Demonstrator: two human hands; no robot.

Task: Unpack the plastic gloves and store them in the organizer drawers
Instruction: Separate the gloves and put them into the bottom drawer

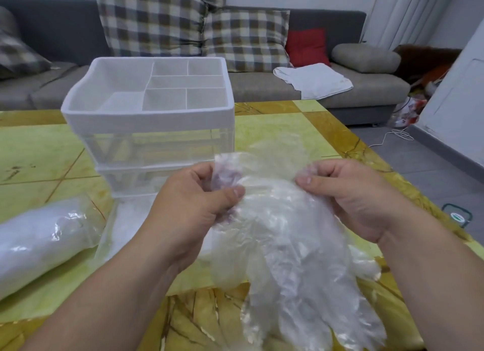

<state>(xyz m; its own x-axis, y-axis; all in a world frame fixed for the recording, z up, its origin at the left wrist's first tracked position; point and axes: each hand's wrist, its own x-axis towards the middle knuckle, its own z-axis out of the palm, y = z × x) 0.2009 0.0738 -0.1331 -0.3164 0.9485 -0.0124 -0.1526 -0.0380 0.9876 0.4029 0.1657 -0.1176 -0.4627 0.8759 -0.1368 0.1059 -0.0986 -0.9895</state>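
A bunch of thin clear plastic gloves point(288, 245) hangs in front of me, fingers pointing down toward the table's near edge. My left hand point(193, 206) pinches the bunch's upper left edge between thumb and fingers. My right hand point(348, 193) pinches its upper right edge. Behind them stands the white organizer point(149, 120), with a divided open tray on top and translucent drawers below. A drawer point(125, 219) lies pulled out in front of it with white plastic inside. A clear bag packed with gloves point(39, 240) lies at the left.
The table point(34, 151) has a yellow-green patterned cover. A grey sofa point(262, 86) with checked cushions, a red cushion and a white cloth point(311, 79) stands behind. Floor and a white cable point(392, 137) lie to the right.
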